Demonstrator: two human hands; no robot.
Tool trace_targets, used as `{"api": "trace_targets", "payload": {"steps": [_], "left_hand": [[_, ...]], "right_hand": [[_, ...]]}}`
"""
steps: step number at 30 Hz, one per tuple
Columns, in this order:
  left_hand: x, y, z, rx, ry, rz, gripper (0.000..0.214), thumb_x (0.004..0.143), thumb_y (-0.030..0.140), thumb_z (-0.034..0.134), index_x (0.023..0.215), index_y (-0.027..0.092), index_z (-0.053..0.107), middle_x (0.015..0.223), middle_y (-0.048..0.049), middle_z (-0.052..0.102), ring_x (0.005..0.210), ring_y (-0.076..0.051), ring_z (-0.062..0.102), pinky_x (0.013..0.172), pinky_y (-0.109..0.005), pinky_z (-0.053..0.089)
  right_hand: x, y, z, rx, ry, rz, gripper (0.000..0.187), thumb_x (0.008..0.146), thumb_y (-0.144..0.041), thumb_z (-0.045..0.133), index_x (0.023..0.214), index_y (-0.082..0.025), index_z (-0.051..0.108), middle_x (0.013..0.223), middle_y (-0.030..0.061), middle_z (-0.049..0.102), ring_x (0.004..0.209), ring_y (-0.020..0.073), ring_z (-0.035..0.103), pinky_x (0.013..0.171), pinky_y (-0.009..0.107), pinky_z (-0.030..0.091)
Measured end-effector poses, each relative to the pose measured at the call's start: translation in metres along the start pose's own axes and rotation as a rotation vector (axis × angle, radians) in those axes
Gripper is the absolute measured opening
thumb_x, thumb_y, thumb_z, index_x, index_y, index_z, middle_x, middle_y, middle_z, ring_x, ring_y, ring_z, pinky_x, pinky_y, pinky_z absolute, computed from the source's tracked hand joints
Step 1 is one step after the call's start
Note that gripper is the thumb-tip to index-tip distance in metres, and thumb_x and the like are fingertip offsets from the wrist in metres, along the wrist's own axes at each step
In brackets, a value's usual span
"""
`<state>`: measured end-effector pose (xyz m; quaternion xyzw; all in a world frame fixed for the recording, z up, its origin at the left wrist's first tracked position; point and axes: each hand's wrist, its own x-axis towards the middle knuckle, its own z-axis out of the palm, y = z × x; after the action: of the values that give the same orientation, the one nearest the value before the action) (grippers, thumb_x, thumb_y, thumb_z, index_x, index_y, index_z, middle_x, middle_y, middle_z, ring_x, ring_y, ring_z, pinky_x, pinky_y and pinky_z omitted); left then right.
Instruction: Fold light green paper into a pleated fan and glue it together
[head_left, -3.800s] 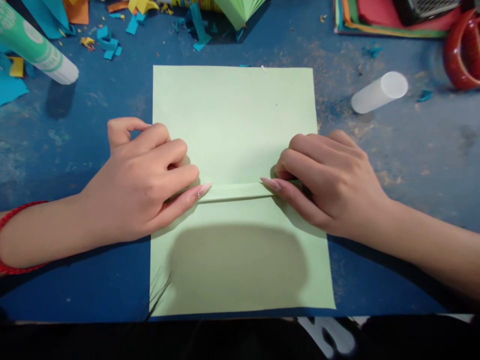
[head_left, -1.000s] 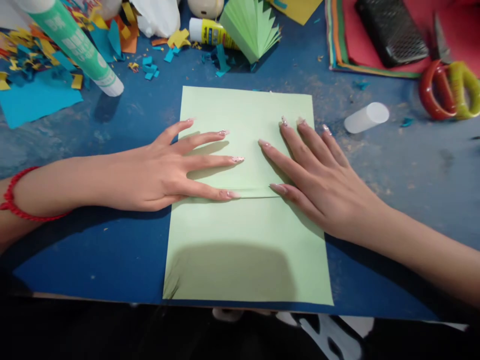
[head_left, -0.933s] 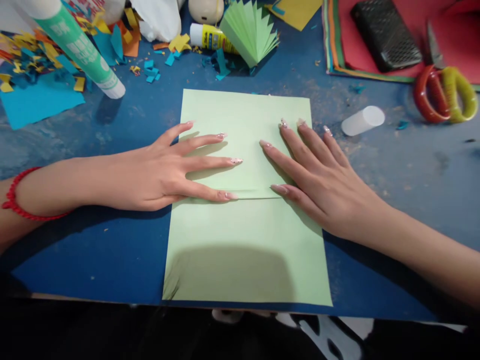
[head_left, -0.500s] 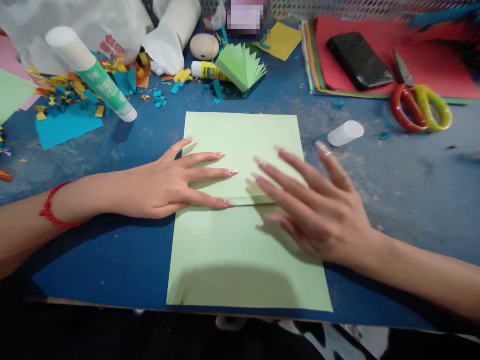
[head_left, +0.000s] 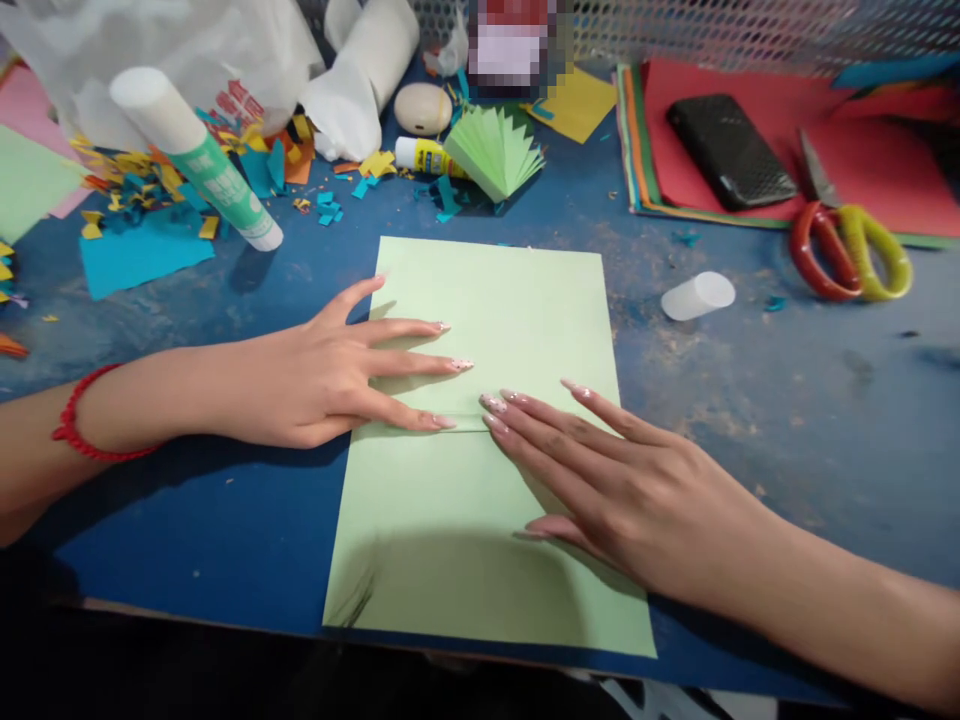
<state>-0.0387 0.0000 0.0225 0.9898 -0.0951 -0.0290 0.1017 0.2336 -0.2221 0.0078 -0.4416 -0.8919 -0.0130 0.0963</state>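
Note:
A light green sheet of paper lies on the blue table, with a narrow folded strip running across its middle. My left hand rests flat on the sheet's left side, fingers spread, the lowest fingertip on the strip. A red braided cord circles that wrist. My right hand lies over the right side, fingers stretched out and nearly together, their tips on the fold close to the left fingertips. Its thumb sits lower on the paper. Neither hand grips anything. Part of the fold is hidden under the right fingers.
Behind the sheet are a green pleated paper fan, a yellow glue stick and paper scraps. A large glue stick stands at left. At right are its white cap, scissors, and a black phone-like object on coloured paper.
My right hand has come down from above the sheet onto the fold, its fingers drawing closer together. My left hand stays spread on the paper. The view has shifted slightly.

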Motion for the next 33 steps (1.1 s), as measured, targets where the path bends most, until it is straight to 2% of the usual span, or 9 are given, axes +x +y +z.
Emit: {"api": "trace_targets", "payload": {"steps": [5, 8, 13, 18, 21, 24, 26, 29, 33], "left_hand": [[0.000, -0.001, 0.003, -0.028, 0.099, -0.024, 0.077, 0.088, 0.014, 0.064, 0.150, 0.060, 0.058, 0.164, 0.0099, 0.057, 0.156, -0.034, 0.051, 0.136, -0.070, 0.020], [0.000, 0.002, 0.005, 0.015, 0.117, -0.025, 0.080, 0.083, 0.010, 0.062, 0.147, 0.058, 0.061, 0.164, 0.0101, 0.057, 0.156, -0.034, 0.051, 0.135, -0.072, 0.022], [-0.003, 0.025, 0.006, 0.278, 0.125, -0.025, 0.069, 0.083, 0.003, 0.058, 0.141, 0.037, 0.071, 0.158, -0.0052, 0.064, 0.149, -0.040, 0.057, 0.127, -0.082, 0.028], [0.005, 0.065, 0.011, 0.473, 0.206, -0.090, 0.042, 0.095, 0.009, 0.056, 0.129, 0.018, 0.079, 0.143, -0.0153, 0.074, 0.140, -0.037, 0.067, 0.128, -0.063, 0.044], [0.012, 0.079, 0.015, 0.630, 0.235, -0.071, 0.036, 0.100, 0.010, 0.052, 0.123, 0.008, 0.080, 0.136, -0.0191, 0.076, 0.131, -0.034, 0.073, 0.121, -0.052, 0.054], [0.017, 0.075, 0.020, 0.674, 0.282, 0.032, 0.034, 0.101, 0.006, 0.050, 0.118, 0.005, 0.080, 0.133, -0.0179, 0.078, 0.131, -0.028, 0.073, 0.120, -0.043, 0.056], [0.017, 0.064, 0.023, 0.566, 0.322, 0.084, 0.035, 0.099, 0.002, 0.049, 0.119, 0.001, 0.077, 0.134, -0.0195, 0.077, 0.133, -0.028, 0.072, 0.118, -0.043, 0.057], [0.014, 0.042, 0.031, 0.313, 0.374, 0.056, 0.040, 0.099, 0.000, 0.043, 0.128, 0.000, 0.071, 0.142, -0.0186, 0.073, 0.136, -0.028, 0.070, 0.116, -0.048, 0.058], [0.009, 0.026, 0.041, 0.177, 0.387, 0.004, 0.049, 0.096, 0.000, 0.044, 0.140, 0.011, 0.065, 0.152, -0.0103, 0.069, 0.147, -0.028, 0.062, 0.126, -0.052, 0.047]], "right_hand": [[-0.004, -0.012, -0.011, -0.107, -0.015, 0.063, 0.062, 0.112, -0.046, 0.051, 0.152, 0.002, 0.059, 0.156, 0.0235, 0.060, 0.140, 0.0314, 0.068, 0.125, 0.050, 0.050], [-0.004, -0.019, -0.013, -0.205, 0.004, 0.072, 0.067, 0.112, -0.051, 0.046, 0.145, 0.005, 0.064, 0.150, 0.0253, 0.065, 0.136, 0.0317, 0.070, 0.123, 0.047, 0.053], [-0.003, -0.028, -0.012, -0.473, -0.006, 0.074, 0.073, 0.113, -0.052, 0.043, 0.131, 0.014, 0.070, 0.134, 0.0315, 0.073, 0.125, 0.0353, 0.076, 0.115, 0.045, 0.059], [0.000, -0.033, -0.004, -0.650, 0.023, 0.056, 0.076, 0.113, -0.051, 0.042, 0.121, 0.018, 0.072, 0.120, 0.0345, 0.077, 0.115, 0.0348, 0.080, 0.109, 0.042, 0.062], [0.003, -0.030, 0.002, -0.740, 0.079, 0.042, 0.060, 0.112, -0.042, 0.047, 0.111, 0.009, 0.080, 0.108, 0.0286, 0.082, 0.102, 0.0325, 0.082, 0.103, 0.044, 0.065], [0.008, -0.020, 0.005, -0.788, 0.160, -0.009, 0.043, 0.109, -0.031, 0.055, 0.099, -0.001, 0.085, 0.096, 0.0209, 0.084, 0.090, 0.0280, 0.081, 0.096, 0.040, 0.065], [0.010, -0.010, 0.004, -0.757, 0.212, -0.026, 0.032, 0.105, -0.023, 0.061, 0.094, -0.003, 0.084, 0.087, 0.0176, 0.084, 0.081, 0.0248, 0.078, 0.091, 0.037, 0.064], [0.013, 0.005, -0.001, -0.667, 0.228, -0.012, 0.018, 0.097, -0.010, 0.069, 0.083, -0.012, 0.081, 0.072, 0.0069, 0.076, 0.066, 0.0194, 0.065, 0.075, 0.033, 0.059], [0.011, 0.019, 0.000, -0.600, 0.210, 0.035, 0.027, 0.094, -0.004, 0.065, 0.075, -0.022, 0.070, 0.070, 0.0005, 0.066, 0.066, 0.0179, 0.052, 0.064, 0.031, 0.046]]}}
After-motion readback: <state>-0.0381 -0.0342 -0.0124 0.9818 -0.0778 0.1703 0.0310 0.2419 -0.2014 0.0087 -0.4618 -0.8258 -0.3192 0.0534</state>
